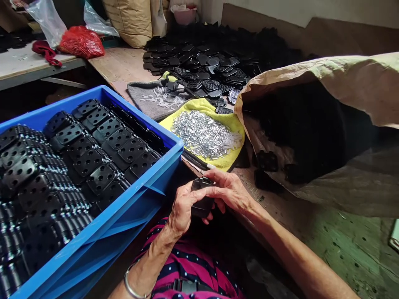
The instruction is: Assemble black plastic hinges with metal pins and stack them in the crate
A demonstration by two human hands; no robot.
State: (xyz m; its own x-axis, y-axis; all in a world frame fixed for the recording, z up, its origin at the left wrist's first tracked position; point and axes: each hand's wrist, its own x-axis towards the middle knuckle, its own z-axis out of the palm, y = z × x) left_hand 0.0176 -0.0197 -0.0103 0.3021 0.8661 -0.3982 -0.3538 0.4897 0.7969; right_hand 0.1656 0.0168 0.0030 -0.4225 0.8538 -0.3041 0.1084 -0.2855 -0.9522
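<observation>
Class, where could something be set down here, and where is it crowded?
Mostly bare: the tan board between the red bag and grey cloth, and the greenish surface below the sack. Crowded: blue crate, yellow cloth, black heap.

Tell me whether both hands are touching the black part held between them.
Touching. The head view shows the left hand against the left edge of the black part and the right hand at its upper right, no gap visible.
</observation>
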